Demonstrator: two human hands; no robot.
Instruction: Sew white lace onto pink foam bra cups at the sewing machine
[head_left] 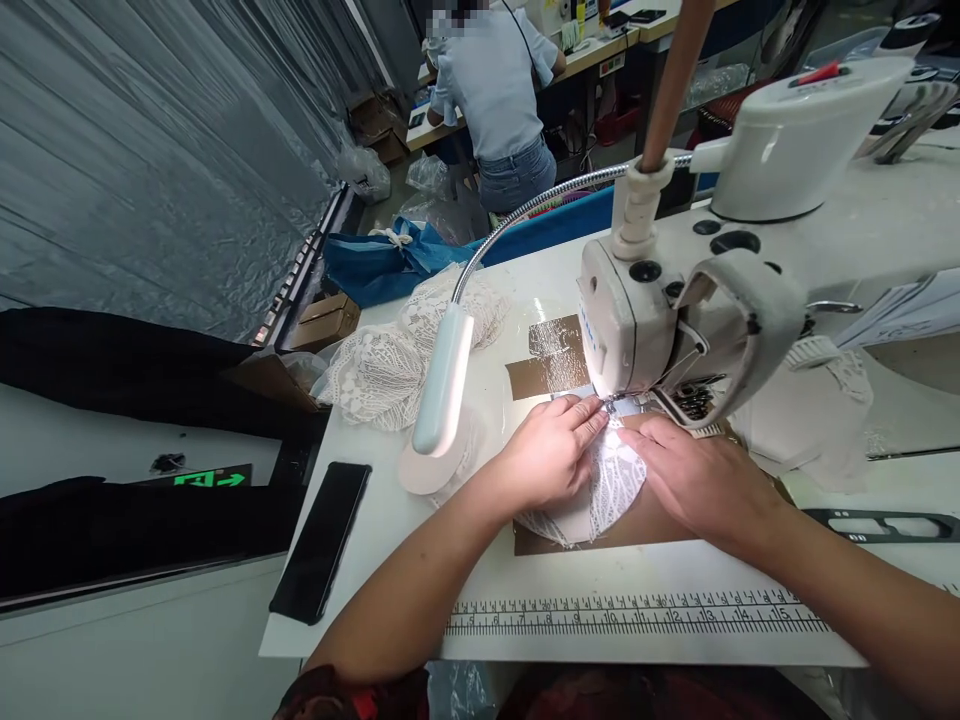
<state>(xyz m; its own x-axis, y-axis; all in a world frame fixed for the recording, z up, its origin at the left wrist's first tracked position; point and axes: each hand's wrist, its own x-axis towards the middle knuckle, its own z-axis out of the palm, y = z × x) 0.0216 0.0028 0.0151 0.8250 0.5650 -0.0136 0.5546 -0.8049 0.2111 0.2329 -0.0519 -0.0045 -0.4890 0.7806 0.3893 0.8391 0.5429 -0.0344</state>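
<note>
- White lace fabric is lying flat on the bench, under the head of the sewing machine and partly over a brown sheet.
- Its narrower visible end is pointing at the needle area, while its rounded edge is facing the person; the long axis is running from the needle toward the near edge, slanting a little left, though the left hand is hiding part of it.
- The left hand is spreading flat, palm down, fingers close together, pressing on the fabric with fingertips just beside the needle area.
- The right hand is bending its fingers slightly and touching the fabric's right edge; whether it is pinching that edge, I cannot tell.
- Both forearms are reaching in from the near side and converging, the left slanting up rightward, the right slanting up leftward.
</note>
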